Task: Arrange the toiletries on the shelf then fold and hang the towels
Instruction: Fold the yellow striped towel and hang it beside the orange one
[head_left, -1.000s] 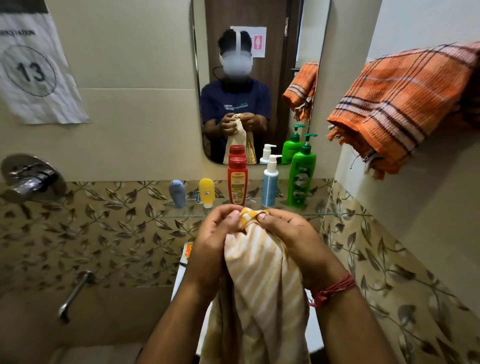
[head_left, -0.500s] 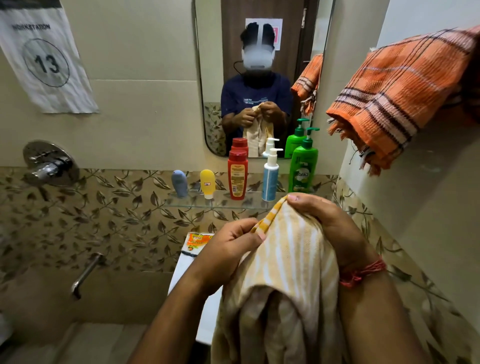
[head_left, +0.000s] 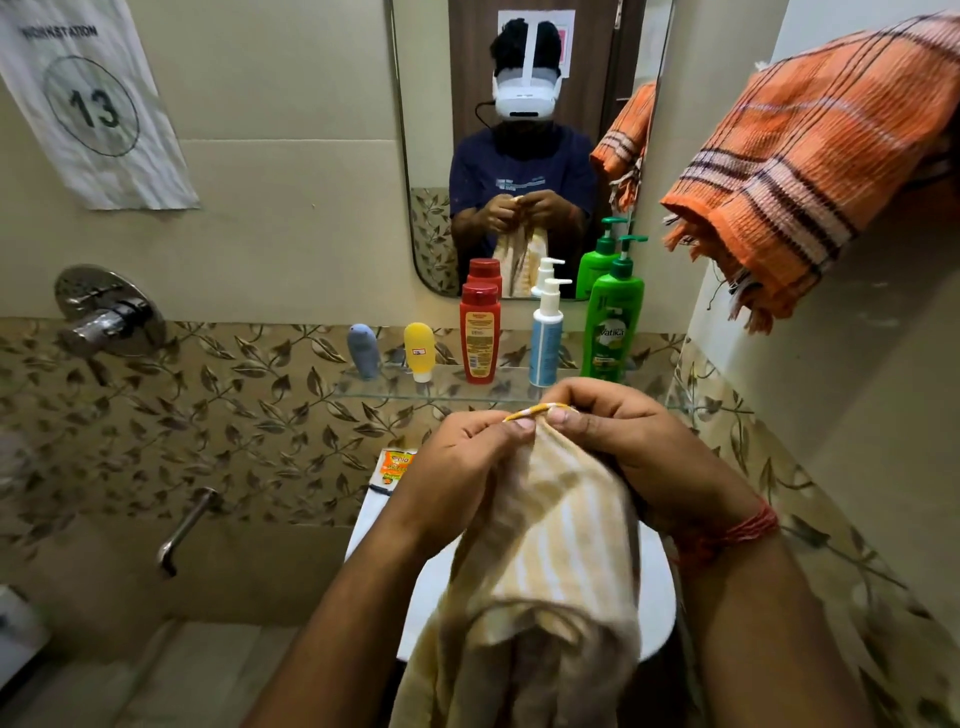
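A cream and yellow striped towel (head_left: 550, 551) hangs folded from both my hands, just in front of the glass shelf (head_left: 395, 388). My left hand (head_left: 467, 462) and my right hand (head_left: 623, 436) pinch its top edge side by side. On the shelf stand, left to right, a small blue bottle (head_left: 363, 351), a yellow tube (head_left: 420, 351), a red bottle (head_left: 480, 332), a white and blue pump bottle (head_left: 546, 338) and a green pump bottle (head_left: 613, 322). An orange plaid towel (head_left: 800, 156) hangs on the right wall.
A mirror (head_left: 524, 156) hangs above the shelf. On the left wall are a chrome mixer knob (head_left: 104, 317), a spout (head_left: 184, 530) and a paper sign (head_left: 93, 104). A white cistern (head_left: 652, 597) with an orange sachet (head_left: 396, 465) on it lies below my hands.
My hands have come back together on the towel's top edge after being apart half a second ago. The view has shifted slightly.
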